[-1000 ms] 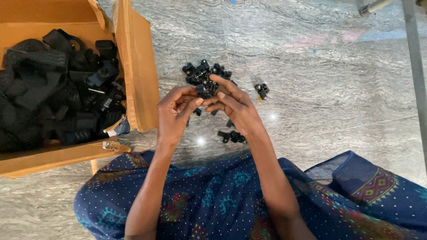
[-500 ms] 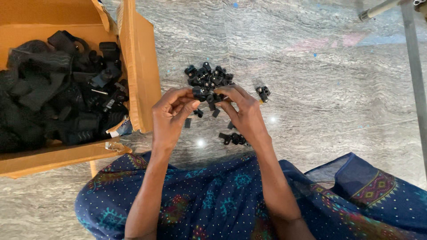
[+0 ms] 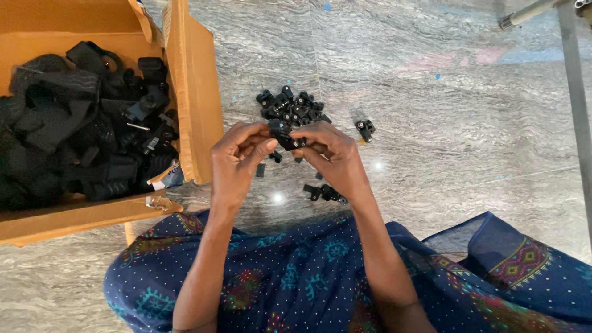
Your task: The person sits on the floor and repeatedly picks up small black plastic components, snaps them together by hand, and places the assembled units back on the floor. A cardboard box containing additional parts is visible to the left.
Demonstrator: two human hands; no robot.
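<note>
Both of my hands meet over the stone floor and pinch one small black plastic clip (image 3: 285, 137) between their fingertips. My left hand (image 3: 237, 161) grips its left side, my right hand (image 3: 330, 155) its right side. Just beyond the hands lies a pile of similar black clips (image 3: 290, 106). A single clip (image 3: 365, 129) sits to the right of the pile. Another pair of clips (image 3: 324, 193) lies under my right wrist, and small loose bits (image 3: 260, 169) lie between the hands.
An open cardboard box (image 3: 197, 92) at the left holds black straps and buckles (image 3: 80, 123). My lap is covered by blue patterned cloth (image 3: 308, 277). A metal leg (image 3: 576, 92) stands at the right edge on the grey marbled floor (image 3: 444, 154).
My hands have stayed together near the pile, working the same clip; the fingers have shifted slightly. The view has drifted a little.
</note>
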